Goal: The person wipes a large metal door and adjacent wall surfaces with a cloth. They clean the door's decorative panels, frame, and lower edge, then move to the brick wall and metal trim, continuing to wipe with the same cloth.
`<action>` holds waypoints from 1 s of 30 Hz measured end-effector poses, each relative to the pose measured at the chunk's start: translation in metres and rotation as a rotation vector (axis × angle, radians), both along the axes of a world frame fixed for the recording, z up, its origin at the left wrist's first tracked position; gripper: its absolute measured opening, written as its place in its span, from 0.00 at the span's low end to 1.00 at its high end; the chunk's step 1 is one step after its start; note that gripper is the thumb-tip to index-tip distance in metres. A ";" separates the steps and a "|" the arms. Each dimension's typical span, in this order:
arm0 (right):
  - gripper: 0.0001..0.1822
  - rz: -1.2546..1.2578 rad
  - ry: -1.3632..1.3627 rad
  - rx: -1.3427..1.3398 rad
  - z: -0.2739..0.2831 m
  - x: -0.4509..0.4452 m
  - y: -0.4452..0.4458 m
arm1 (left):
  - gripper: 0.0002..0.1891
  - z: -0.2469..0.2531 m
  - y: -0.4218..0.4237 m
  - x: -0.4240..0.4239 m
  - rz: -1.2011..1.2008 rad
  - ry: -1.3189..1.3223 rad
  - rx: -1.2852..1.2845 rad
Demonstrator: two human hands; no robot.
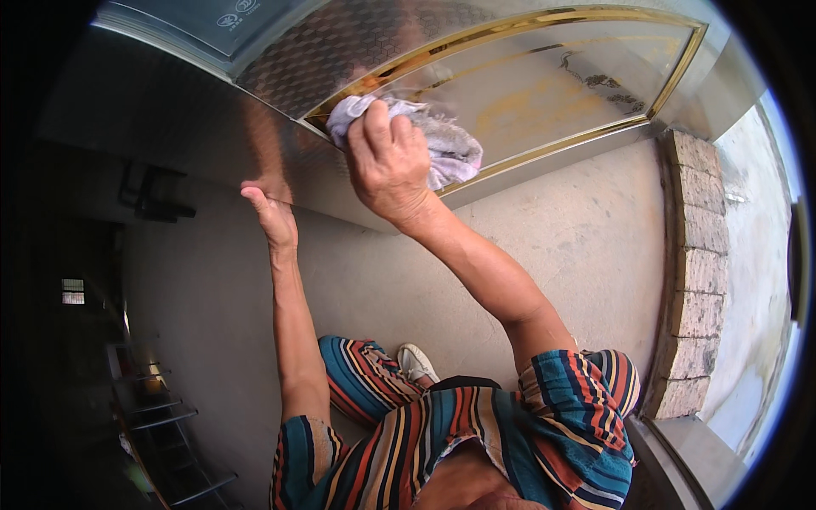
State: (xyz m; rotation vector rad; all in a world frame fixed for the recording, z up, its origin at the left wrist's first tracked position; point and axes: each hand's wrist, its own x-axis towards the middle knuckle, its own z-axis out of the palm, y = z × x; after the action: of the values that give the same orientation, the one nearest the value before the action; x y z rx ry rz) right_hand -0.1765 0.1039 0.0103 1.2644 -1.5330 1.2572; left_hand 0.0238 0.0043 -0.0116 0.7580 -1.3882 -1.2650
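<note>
My right hand (390, 162) presses a bunched, greyish-white cloth (456, 150) against the lower part of a metal door (312, 70). The cloth lies over the corner of a gold-trimmed panel (574, 83), which bears a dark tree motif and a patchy golden pattern. My left hand (275, 220) touches the door's darker, brushed metal side (191, 121) near its lower edge. Its thumb stands out, and the other fingers are mostly hidden. Both the hand and forearm are mirrored in the shiny metal.
Below the door spreads a concrete floor (497, 268). A row of rough bricks (700, 268) edges it at right, with pale ground outside. In the dim room at left are a dark chair (159, 194) and a metal-barred rack or ladder (169, 421). My pale shoe (415, 363) is on the floor.
</note>
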 end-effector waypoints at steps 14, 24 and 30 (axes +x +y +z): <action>0.15 0.159 0.154 -0.078 0.030 -0.149 0.036 | 0.55 0.006 -0.008 -0.008 0.408 -0.048 -0.126; 0.12 -0.132 -0.183 -0.159 0.024 -0.322 0.077 | 0.49 0.026 -0.004 -0.028 0.620 -0.008 -0.163; 0.17 -0.381 -0.478 -0.090 0.023 -0.424 0.108 | 0.47 0.025 -0.007 -0.029 0.675 0.064 -0.188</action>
State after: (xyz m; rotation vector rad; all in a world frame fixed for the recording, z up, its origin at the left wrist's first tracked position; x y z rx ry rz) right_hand -0.6005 0.2116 0.0337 0.5904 -1.9132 1.4088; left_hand -0.0051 -0.0031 0.0134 0.9394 -1.0454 -0.6165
